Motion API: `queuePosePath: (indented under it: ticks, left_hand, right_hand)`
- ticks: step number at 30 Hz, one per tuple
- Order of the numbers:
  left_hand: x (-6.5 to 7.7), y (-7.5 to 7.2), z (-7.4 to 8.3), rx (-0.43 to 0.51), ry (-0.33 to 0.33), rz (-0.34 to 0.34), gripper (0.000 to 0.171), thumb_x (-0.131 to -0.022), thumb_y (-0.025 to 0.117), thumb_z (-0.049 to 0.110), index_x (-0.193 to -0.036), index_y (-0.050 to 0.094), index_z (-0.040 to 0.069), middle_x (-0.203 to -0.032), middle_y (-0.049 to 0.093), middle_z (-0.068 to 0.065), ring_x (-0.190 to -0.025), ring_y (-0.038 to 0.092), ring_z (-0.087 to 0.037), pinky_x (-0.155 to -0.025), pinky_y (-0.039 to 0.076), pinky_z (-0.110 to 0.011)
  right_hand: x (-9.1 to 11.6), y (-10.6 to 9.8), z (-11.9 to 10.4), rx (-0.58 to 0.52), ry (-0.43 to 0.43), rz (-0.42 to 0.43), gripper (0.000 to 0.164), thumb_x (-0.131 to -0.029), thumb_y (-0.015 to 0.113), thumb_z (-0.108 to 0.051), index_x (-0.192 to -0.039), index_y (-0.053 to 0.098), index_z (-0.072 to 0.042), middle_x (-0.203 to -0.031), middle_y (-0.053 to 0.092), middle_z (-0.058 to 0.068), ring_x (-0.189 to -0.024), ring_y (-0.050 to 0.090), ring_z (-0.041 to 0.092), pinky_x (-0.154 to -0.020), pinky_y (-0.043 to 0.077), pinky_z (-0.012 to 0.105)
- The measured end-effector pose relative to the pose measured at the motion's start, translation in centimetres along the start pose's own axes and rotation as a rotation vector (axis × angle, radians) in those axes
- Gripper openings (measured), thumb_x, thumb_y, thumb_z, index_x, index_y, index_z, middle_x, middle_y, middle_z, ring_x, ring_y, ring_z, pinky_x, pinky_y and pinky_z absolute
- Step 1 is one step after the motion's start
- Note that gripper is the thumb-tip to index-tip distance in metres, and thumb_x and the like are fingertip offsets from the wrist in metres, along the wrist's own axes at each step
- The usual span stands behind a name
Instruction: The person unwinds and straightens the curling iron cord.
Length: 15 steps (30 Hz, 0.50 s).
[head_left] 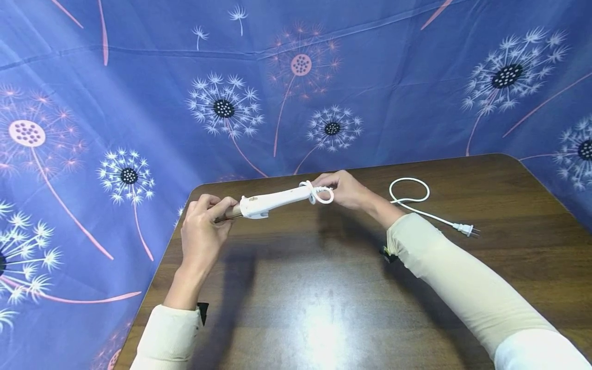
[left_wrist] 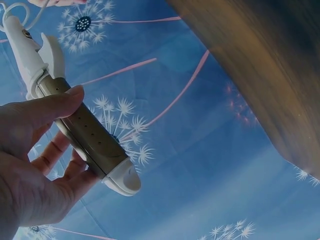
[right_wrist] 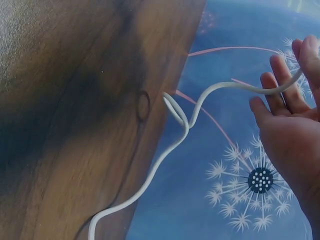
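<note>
A hair curling iron [head_left: 277, 200], with a white handle and a bronze barrel, is held up over the table, slightly tilted. My left hand [head_left: 201, 231] grips the barrel [left_wrist: 95, 132], thumb on one side and fingers on the other; the white tip [left_wrist: 123, 179] sticks out beyond them. A white cord [head_left: 326, 196] is looped at the handle's far end. There my right hand [head_left: 344, 189] pinches the cord, which runs across its fingers in the right wrist view [right_wrist: 162, 157].
The rest of the cord curls over the brown wooden table [head_left: 296, 288] at the right, ending in a two-pin plug [head_left: 464, 229]. Behind the table hangs a blue cloth [head_left: 393, 118] with a dandelion print.
</note>
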<state>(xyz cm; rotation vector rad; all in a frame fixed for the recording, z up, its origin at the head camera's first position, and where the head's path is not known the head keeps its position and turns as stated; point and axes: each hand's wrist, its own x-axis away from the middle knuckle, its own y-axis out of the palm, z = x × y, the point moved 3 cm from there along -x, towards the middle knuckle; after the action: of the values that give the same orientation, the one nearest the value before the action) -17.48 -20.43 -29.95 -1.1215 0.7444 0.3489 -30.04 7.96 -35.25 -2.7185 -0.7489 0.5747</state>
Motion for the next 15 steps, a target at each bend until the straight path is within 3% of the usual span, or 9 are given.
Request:
queuePosePath:
  ticks: [5,8,15]
  left_hand:
    - [0.2,0.1,-0.2,-0.013,0.012,-0.021,0.037,-0.065,0.081,-0.006,-0.089,0.075,0.021,-0.092,0.060,-0.005,-0.085,0.054,-0.030,-0.055,0.047,-0.047]
    - [0.5,0.3,-0.4,-0.025,0.005,-0.051,0.038,-0.064,0.083,-0.005,-0.090,0.075,0.022,-0.092,0.060,-0.003,-0.087,0.055,-0.029,-0.052,0.047,-0.048]
    - [1.1,0.9,-1.9,-0.071,-0.077,-0.106,0.041,-0.063,0.084,-0.005,-0.092,0.075,0.022,-0.092,0.059,-0.001,-0.088,0.055,-0.027,-0.048,0.046,-0.050]
  right_hand:
    - [0.1,-1.2,-0.5,0.048,-0.009,0.148,0.011,-0.080,0.073,0.001,-0.092,0.074,0.003,-0.092,0.069,0.016,-0.082,0.061,0.014,-0.072,0.048,0.021]
    - [0.4,-1.8,-1.7,0.043,-0.022,0.225,0.012,-0.080,0.073,0.002,-0.092,0.073,0.006,-0.090,0.068,0.019,-0.078,0.061,0.012,-0.069,0.049,0.017]
    - [1.4,-2.8,-4.7,0.033,-0.072,0.295,0.015,-0.080,0.071,0.007,-0.094,0.070,0.014,-0.087,0.066,0.023,-0.076,0.060,0.011,-0.067,0.049,0.016]
